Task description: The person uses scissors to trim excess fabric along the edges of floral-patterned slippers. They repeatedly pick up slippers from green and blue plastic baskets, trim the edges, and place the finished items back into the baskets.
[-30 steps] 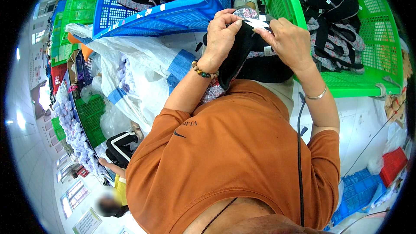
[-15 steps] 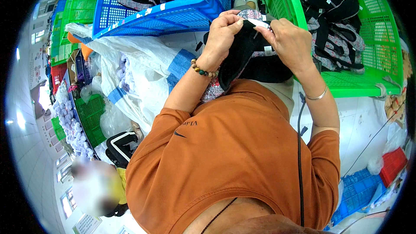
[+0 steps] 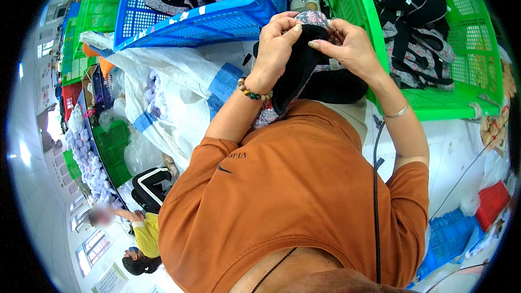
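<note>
Head view — white worktable [image 3: 461, 141], blue crate [image 3: 217, 19], green crate [image 3: 467, 87], workshop windows.

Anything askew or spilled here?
Nothing stands out. Both hands, left hand and right hand, hold a black fabric piece over the table; the blue crate and green crate sit upright, garments inside.

Both hands [image 3: 312, 49] pinch black fabric [image 3: 296, 73].

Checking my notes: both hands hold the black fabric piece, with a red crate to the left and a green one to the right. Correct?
Not quite: the head view shows the left crate is blue. Both hands, left and right, do hold the black fabric piece, green crate right.
</note>
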A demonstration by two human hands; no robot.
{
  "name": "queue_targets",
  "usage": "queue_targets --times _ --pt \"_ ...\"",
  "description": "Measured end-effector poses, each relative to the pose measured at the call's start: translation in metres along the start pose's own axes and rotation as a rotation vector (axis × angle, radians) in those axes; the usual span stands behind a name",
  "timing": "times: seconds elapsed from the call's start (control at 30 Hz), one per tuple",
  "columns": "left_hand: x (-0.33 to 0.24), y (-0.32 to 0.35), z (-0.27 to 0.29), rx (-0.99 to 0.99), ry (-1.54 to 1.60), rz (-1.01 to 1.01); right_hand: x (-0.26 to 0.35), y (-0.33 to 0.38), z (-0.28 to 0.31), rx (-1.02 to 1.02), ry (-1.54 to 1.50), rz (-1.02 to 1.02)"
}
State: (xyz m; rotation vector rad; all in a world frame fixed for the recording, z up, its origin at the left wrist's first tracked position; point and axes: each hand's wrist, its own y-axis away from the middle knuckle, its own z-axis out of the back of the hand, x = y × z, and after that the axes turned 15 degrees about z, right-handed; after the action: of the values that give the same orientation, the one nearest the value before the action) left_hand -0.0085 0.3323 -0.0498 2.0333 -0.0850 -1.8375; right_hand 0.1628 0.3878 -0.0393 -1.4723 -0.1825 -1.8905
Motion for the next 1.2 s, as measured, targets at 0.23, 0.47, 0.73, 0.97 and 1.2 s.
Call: queue_targets --times 0.23,0.47,0.73,0.97,1.2 --pt "-0.006 0.001 0.001 0.067 -0.147 -0.15 -0.01 0.0 0.001 0.015 -0.319 -0.043" --pt "-0.016 0.0 0.004 0.192 -0.148 -0.162 0.001 0.0 0.004 0.015 -0.472 -0.031" --pt "-0.021 0.003 0.004 0.164 -0.134 -0.11 0.012 0.0 0.005 -0.068 -0.101 0.067" --pt "-0.023 0.009 0.001 -0.06 -0.464 -0.289 0.012 -0.001 0.005 -0.111 0.157 0.309" --pt "-0.023 0.011 0.001 -0.066 -0.482 -0.293 0.007 -0.002 0.012 -0.093 -0.083 0.093"
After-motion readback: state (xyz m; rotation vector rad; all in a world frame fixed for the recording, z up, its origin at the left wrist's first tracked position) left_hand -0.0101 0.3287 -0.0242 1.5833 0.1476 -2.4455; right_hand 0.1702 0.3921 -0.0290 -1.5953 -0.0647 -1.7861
